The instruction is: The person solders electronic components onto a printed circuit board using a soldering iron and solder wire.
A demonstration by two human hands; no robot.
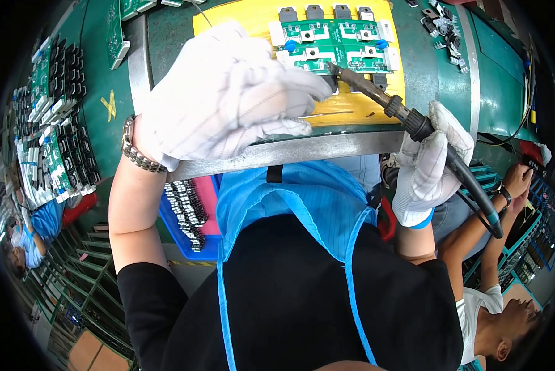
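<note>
My right hand, in a white glove, is closed round the black handle of a soldering iron. The iron slants up to the left, its tip at the lower edge of a green circuit board panel. White blocks, blue round parts and black flat-bodied components line the panel, which lies on a yellow sheet. My left hand, also gloved, hovers at the panel's lower left with fingers bent together. A thin wire runs down behind it; what its fingertips hold is hidden.
Finished-looking boards stand in rows at far left. Loose black components lie at upper right. A metal edge strip borders the green bench. Below it sits a blue bin of small parts. At right, another person's hands are near.
</note>
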